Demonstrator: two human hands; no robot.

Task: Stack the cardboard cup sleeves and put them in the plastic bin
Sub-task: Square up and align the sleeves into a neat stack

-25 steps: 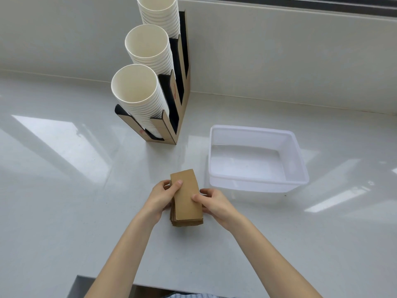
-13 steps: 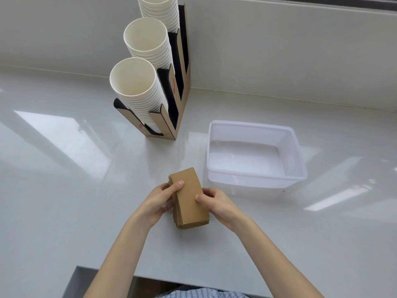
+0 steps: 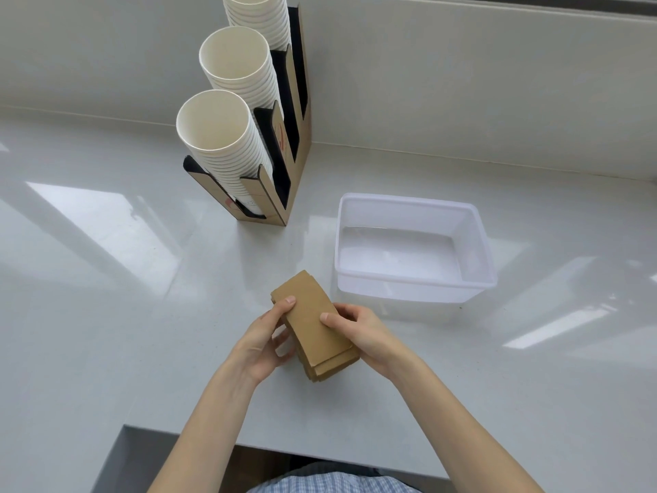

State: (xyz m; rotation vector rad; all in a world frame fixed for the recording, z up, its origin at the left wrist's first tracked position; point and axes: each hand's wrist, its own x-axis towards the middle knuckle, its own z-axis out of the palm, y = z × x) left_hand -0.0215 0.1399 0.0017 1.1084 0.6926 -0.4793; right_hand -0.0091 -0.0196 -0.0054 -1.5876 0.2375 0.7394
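A stack of flat brown cardboard cup sleeves point(image 3: 313, 323) is held between both hands just above the white counter, its near end fanned slightly out of line. My left hand point(image 3: 265, 338) grips the stack's left side, thumb on top. My right hand point(image 3: 359, 330) grips the right side, thumb resting on the top sleeve. The translucent plastic bin point(image 3: 412, 281) stands empty on the counter, up and to the right of the stack, about a hand's width away.
A cardboard cup holder point(image 3: 284, 151) with three tall stacks of white paper cups point(image 3: 220, 137) stands at the back, left of the bin. A wall ledge runs behind. The counter's front edge point(image 3: 249, 439) lies near my body.
The stack has turned a little clockwise and lifted at its near end between my hands. The view has shifted slightly; the bin and the cup holder stay where they were.
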